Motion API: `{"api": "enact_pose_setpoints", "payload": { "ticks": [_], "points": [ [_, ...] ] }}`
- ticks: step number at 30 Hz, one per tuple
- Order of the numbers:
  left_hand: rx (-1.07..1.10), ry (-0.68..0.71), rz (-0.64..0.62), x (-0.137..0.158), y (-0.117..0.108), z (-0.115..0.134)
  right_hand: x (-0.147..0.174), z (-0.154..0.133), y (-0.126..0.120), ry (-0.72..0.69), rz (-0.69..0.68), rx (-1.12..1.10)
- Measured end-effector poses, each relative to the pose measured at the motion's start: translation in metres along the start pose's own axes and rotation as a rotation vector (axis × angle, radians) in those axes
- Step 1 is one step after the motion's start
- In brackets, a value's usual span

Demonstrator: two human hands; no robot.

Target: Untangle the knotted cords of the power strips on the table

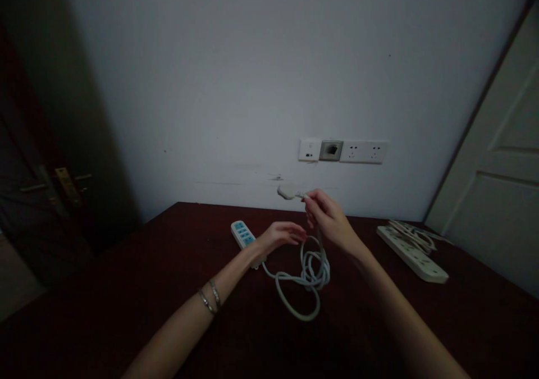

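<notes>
My right hand (326,216) pinches a white power cord (311,278) near its raised end. A short pale curved end piece (285,193) sticks out to the left of those fingers; its exact shape is too blurred to tell. Below, the cord hangs in tangled loops down to the table. My left hand (281,236) is open, its fingers stretched toward the top of a loop; whether they touch it I cannot tell. Behind the left wrist lies a white power strip with blue sockets (242,232), partly hidden, and the cord runs from its near end.
The dark red-brown table (168,278) meets a pale wall. A second, white power strip (415,258) with a bundled cord (415,236) lies at the right. Wall sockets (364,152) sit above the table's back edge. Doors stand on both sides, the left one with a brass-coloured handle (67,185).
</notes>
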State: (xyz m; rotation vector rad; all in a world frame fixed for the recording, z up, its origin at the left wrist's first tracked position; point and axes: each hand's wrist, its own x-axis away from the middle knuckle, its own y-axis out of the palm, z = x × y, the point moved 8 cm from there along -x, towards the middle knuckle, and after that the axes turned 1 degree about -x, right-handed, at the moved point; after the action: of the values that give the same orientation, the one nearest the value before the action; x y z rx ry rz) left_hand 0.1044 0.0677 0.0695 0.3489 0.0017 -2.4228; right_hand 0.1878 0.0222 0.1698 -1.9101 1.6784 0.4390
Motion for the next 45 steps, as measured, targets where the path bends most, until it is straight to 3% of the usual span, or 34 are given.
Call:
{"api": "enact_pose_setpoints", "payload": {
  "ticks": [4,7,11,17,25,29,34,38,45],
  "points": [
    [-0.58,0.189,-0.136,0.002,0.042,-0.005,-0.009,0.014,-0.005,0.08,0.147,-0.49],
    [-0.876,0.324,-0.065,0.002,0.06,-0.004,-0.015,0.008,-0.006,0.094,0.183,-0.676],
    [-1.042,0.308,0.106,-0.002,0.051,-0.018,-0.02,-0.015,-0.01,0.063,0.187,-0.775],
    [-1.021,0.197,0.346,0.003,0.022,-0.028,-0.027,-0.075,-0.029,-0.056,0.213,-0.759],
    [-1.006,0.181,0.392,0.007,0.026,-0.031,-0.044,-0.174,-0.072,-0.172,0.37,-0.593],
    [-0.972,0.179,0.369,0.007,0.027,-0.03,-0.054,-0.206,-0.084,-0.163,0.407,-0.415],
    [-0.721,0.226,0.301,0.0,0.022,-0.028,-0.068,-0.209,-0.104,-0.118,0.48,-0.371],
    [-0.46,0.132,0.27,-0.003,0.009,-0.034,-0.079,-0.196,-0.136,-0.098,0.592,-0.391],
    [-0.469,0.11,0.278,-0.001,0.002,-0.027,-0.083,-0.163,-0.204,-0.052,0.829,-0.438]
  ]
}}
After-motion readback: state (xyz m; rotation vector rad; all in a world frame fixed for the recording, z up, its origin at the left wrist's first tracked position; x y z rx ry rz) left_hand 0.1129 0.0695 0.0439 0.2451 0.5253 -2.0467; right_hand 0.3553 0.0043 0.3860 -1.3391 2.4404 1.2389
